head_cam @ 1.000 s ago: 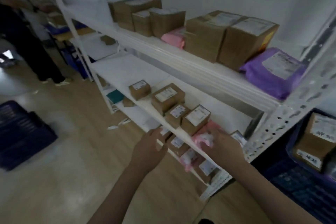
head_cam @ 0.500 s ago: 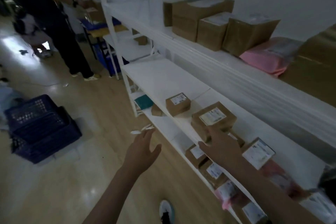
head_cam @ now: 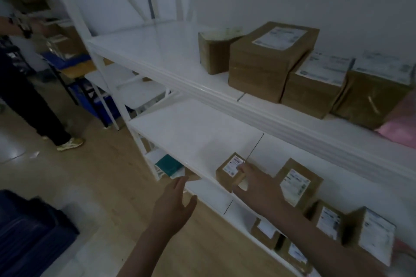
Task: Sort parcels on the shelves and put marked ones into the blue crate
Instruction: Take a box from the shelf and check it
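A small brown box (head_cam: 226, 174) with a white label sits at the front of the middle shelf (head_cam: 191, 135). My right hand (head_cam: 258, 189) lies on it, fingers over its top and thumb at its front side. My left hand (head_cam: 174, 203) hovers flat in front of the shelf edge, holding nothing. More labelled brown boxes (head_cam: 297, 183) stand to the right on the same shelf. The blue crate (head_cam: 31, 234) sits on the floor at the lower left.
Larger brown boxes (head_cam: 270, 60) and a pink bag (head_cam: 400, 123) fill the upper shelf. Small parcels (head_cam: 265, 231) and a teal packet (head_cam: 168, 165) lie on the lower shelf. A person (head_cam: 29, 87) stands at the left by another rack with blue crates.
My view swung left along the shelves. My right hand left the pink parcel, passed over a larger box and now rests on the leftmost small box. My left hand stayed flat.
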